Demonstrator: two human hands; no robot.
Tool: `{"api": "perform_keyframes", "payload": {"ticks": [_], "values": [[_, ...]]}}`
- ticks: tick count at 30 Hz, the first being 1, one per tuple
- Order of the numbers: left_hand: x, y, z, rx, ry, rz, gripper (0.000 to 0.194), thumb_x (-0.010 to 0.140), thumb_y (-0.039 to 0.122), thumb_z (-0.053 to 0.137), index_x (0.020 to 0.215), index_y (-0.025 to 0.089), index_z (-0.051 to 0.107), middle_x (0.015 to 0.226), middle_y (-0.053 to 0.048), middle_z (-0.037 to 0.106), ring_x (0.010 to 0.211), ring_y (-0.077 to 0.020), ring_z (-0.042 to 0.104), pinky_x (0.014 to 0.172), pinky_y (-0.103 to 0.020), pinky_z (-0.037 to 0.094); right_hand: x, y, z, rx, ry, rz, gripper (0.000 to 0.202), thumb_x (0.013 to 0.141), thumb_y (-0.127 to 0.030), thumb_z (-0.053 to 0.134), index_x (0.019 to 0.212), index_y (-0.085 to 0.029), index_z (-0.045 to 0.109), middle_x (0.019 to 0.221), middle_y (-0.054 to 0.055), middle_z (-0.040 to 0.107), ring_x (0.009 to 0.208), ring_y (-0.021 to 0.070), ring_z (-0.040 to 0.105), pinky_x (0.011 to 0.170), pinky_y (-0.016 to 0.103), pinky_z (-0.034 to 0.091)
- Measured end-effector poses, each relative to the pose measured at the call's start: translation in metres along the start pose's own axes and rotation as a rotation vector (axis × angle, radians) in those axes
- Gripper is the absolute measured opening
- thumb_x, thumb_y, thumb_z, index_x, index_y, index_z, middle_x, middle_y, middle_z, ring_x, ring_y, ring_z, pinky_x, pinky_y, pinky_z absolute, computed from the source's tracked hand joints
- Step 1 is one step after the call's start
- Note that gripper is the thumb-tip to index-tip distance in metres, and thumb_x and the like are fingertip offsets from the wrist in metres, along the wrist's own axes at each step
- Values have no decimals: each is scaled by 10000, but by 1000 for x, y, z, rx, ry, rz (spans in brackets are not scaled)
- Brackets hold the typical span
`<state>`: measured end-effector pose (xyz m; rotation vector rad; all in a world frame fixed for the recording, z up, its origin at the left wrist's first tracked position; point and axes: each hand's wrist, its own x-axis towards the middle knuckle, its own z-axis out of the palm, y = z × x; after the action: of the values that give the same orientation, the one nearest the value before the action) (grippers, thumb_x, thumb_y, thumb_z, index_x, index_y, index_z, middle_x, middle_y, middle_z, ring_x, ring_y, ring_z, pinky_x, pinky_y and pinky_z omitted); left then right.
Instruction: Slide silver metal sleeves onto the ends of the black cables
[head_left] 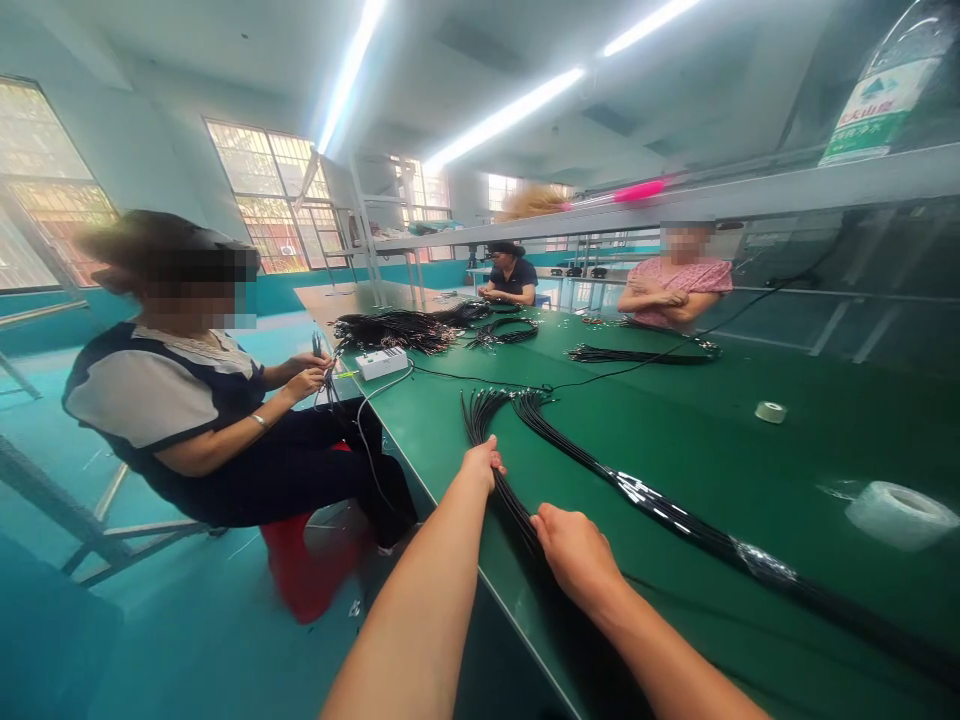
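A long bundle of black cables (516,508) runs along the near edge of the green table, its loose tips fanning out at the far end. My left hand (484,462) is closed around this bundle below the fanned tips. Closer to me, my right hand (574,550) is also closed on the same bundle, its fingertips partly hidden. To the right lies a second black cable bundle (592,462), wrapped in shiny clear film in two places and touched by neither hand.
The green table (697,450) carries a roll of clear film (900,512), a small tape roll (770,412), a white box (382,363) and a heap of cables (397,328). A co-worker (187,400) sits at the left holding cables; two other people are across the table.
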<state>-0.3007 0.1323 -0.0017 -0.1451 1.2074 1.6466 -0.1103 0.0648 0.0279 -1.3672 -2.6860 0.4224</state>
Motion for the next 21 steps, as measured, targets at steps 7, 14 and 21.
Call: {"api": "perform_keyframes", "payload": {"ticks": [7,14,21], "values": [[0,1,0,22,2,7,308,870,298,539,1146,161,522,1139,-75,565,954,-200,582,787,-402,508,-14,7,-1,-82,51,-47,268,927,-282,321,836,-230,568,723,56,689,658,226,659,474,239,261],[-1,1,1,42,15,28,312,870,301,539,1149,163,521,1147,-77,561,964,-203,579,795,-407,504,-35,19,-8,-180,84,-104,247,926,-232,341,791,-210,547,655,47,683,620,229,660,447,267,123],[-3,0,2,48,13,42,299,873,300,534,1140,168,528,1147,-79,563,961,-199,579,795,-401,505,-68,38,-11,-242,109,-106,244,928,-245,344,759,-213,516,587,11,661,539,200,640,438,273,92]]}}
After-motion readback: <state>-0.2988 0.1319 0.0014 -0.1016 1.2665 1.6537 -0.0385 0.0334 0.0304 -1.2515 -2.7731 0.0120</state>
